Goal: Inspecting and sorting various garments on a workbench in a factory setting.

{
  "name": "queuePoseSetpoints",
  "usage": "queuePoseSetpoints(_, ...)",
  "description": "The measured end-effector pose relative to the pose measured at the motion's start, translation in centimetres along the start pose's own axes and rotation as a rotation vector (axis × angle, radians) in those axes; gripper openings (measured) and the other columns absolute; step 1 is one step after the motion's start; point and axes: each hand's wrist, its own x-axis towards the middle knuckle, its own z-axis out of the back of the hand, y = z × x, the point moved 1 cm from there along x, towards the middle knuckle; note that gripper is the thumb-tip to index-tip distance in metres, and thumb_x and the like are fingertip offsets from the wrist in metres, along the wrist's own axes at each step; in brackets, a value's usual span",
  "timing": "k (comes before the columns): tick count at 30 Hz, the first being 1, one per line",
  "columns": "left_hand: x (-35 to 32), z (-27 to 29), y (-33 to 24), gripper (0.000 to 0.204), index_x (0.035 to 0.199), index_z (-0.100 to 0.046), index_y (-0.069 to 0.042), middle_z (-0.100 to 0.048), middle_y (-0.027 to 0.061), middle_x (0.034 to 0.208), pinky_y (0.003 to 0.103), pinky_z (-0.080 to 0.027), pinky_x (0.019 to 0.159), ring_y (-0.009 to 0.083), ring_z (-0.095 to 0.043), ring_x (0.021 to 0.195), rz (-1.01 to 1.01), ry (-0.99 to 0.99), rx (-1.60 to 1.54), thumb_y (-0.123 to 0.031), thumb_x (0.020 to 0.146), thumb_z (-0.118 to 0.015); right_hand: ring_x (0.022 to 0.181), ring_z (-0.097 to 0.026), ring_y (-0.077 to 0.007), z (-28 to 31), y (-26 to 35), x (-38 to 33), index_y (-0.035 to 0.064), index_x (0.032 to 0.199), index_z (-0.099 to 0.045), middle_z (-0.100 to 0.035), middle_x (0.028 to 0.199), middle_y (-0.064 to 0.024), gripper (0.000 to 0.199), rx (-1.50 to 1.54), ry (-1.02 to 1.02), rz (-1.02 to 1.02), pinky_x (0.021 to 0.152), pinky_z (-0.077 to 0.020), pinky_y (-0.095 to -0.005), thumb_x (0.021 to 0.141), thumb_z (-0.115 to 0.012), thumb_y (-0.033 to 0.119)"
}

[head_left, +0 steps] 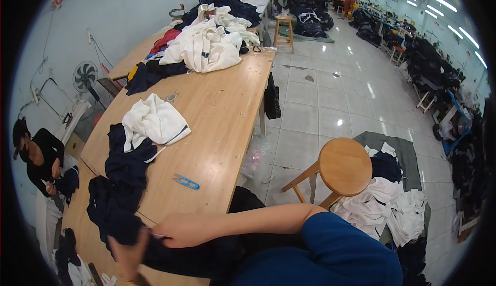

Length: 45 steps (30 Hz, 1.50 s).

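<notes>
A dark navy cloth garment [120, 203] lies near the close edge of the pale wooden worktop [206, 115]; handling it seems the step; left hand [129, 255], blurred fingers look apart; right hand [178, 229], I cannot tell; next needs steady holding.

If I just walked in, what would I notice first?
Probably the big white-and-dark clothes heap at the far end of the long table. Next, the round wooden stool right of the table. Then the blue snips on the table, beyond the right hand.
</notes>
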Motion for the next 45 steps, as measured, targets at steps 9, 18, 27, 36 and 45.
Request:
queuePoseSetpoints(9,5.5,-2.0,-2.0,0.032,0.093,-0.054,0.002,-0.055,0.0197,0.087,0.04,-0.045,0.072,0.0372,-0.055,0.083,-0.171,0.321,0.37,0.0,0.062,-0.063,0.066,-0.058,-0.0368,-3.4,-2.8,0.7,0.0001,0.081,-0.051,-0.058,0.068,-0.0186,0.021,-0.172,-0.065,-0.159,0.058,-0.045,-0.0435,0.086,-0.048,0.02)
queuePoseSetpoints(18,-4.8,-16.0,8.1,0.02,0.087,-0.051,-0.002,-0.051,0.0172,0.083,0.039,-0.043,0.072,0.0343,-0.05,0.085,-0.187,0.509,0.274,-0.009,0.07,-0.058,0.077,-0.056,-0.0328,-8.2,-10.0,-7.0,-0.0015,0.084,-0.049,-0.046,0.097,-0.0175,0.015,-0.291,-0.105,-0.156,0.066,-0.047,-0.0384,0.083,-0.048,0.014)
queuePoseSetpoints(27,1.1,-12.7,10.6,0.042,0.115,-0.053,0.001,-0.061,0.0144,0.099,0.029,-0.043,0.08,0.0232,-0.057,0.085,0.446,1.246,-0.505,-0.015,0.077,-0.061,0.077,-0.057,-0.027,-9.4,-11.6,-7.4,0.0036,0.085,-0.048,-0.049,0.089,-0.0125,0.01,-0.414,-0.13,-0.175,0.061,-0.0462,-0.036,0.079,-0.049,0.011)
queuePoseSetpoints(36,4.4,-14.8,8.0,0.013,0.083,-0.066,-0.007,-0.062,0.017,0.077,0.035,-0.047,0.064,0.0262,-0.06,0.069,-0.522,1.295,0.648,-0.009,0.076,-0.055,0.076,-0.054,-0.0232,-10.4,-12.5,-7.1,0.0033,0.086,-0.049,-0.047,0.084,-0.0093,0.014,-0.46,-0.15,-0.103,0.062,-0.0462,-0.0321,0.077,-0.053,0.013)
queuePoseSetpoints(45,2.5,-14.4,5.0,0.016,0.076,-0.055,0.005,-0.057,0.0112,0.062,0.028,-0.051,0.048,0.0178,-0.06,0.054,0.538,0.906,-0.242,-0.007,0.085,-0.049,0.073,-0.058,-0.0283,-9.2,-12.0,-7.0,-0.0002,0.09,-0.052,-0.048,0.094,-0.0175,0.018,-0.392,-0.039,-0.24,0.061,-0.0476,-0.0353,0.08,-0.052,0.015)
